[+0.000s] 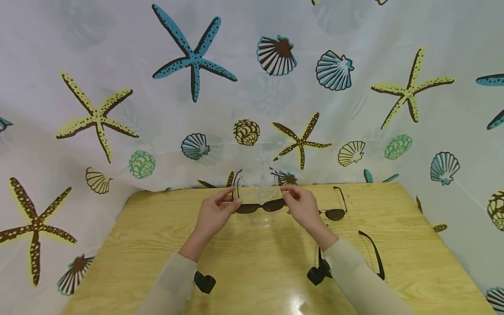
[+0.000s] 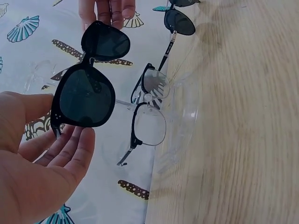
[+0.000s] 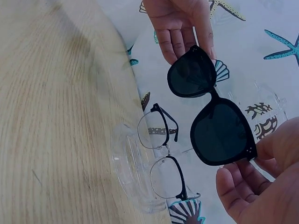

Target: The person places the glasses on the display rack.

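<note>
A pair of black sunglasses [image 1: 273,204] with dark lenses is held up between both hands, its front toward the person. My left hand [image 1: 214,211] pinches the left end by the hinge, thumb on one side and fingers on the other. At the opposite end my right hand [image 1: 302,206] grips the frame the same way. Close behind the sunglasses [image 3: 219,133], a clear plastic stand [image 3: 120,156] bears eyeglasses [image 2: 135,125] with black upper rims and clear lenses. In the head view the sunglasses and hands partly cover that stand.
Right of the right hand, thin-framed sunglasses [image 1: 335,214] lie on the wooden table [image 1: 157,245]. Black-framed glasses [image 1: 378,253] lie nearer, partly hidden by the right sleeve. Behind the table hangs a white cloth [image 1: 236,100] with starfish and shells. Each wrist wears a small black camera [image 1: 205,283].
</note>
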The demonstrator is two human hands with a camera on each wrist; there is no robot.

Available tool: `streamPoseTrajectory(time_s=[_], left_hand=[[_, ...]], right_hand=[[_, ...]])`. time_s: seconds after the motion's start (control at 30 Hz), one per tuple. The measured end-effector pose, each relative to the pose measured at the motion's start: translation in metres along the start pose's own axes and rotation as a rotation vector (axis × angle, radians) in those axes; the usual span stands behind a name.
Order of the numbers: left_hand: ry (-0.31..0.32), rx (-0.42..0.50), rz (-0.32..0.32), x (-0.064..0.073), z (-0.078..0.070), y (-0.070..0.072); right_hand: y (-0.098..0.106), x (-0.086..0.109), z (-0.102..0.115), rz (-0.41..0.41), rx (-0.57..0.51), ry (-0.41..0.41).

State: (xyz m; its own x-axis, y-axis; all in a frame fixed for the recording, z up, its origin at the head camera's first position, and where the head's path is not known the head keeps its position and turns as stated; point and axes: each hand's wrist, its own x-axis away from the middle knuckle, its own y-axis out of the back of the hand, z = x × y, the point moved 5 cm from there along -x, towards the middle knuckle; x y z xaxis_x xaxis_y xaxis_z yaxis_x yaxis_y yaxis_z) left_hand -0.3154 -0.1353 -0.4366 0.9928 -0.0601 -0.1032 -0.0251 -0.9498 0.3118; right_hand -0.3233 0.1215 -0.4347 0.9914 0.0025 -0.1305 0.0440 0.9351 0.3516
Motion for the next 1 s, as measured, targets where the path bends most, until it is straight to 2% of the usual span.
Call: streamPoseTrajectory(time_s=[0.33,0.63,1.0], left_hand=[[-0.027,-0.002,0.005,-0.015,0.001,-0.004],[-0.017,0.0,0.003,-0.03,-0.004,-0.008],[-0.006,-0.008,0.003,-0.042,-0.001,-0.012]], right_hand=[[-0.002,-0.01,-0.001,0.004,0.028,-0.012],[-0.001,-0.022,-0.003,0.014,0.028,-0.007],[0.0,-0.029,-0.002,0.026,0.038,0.025]])
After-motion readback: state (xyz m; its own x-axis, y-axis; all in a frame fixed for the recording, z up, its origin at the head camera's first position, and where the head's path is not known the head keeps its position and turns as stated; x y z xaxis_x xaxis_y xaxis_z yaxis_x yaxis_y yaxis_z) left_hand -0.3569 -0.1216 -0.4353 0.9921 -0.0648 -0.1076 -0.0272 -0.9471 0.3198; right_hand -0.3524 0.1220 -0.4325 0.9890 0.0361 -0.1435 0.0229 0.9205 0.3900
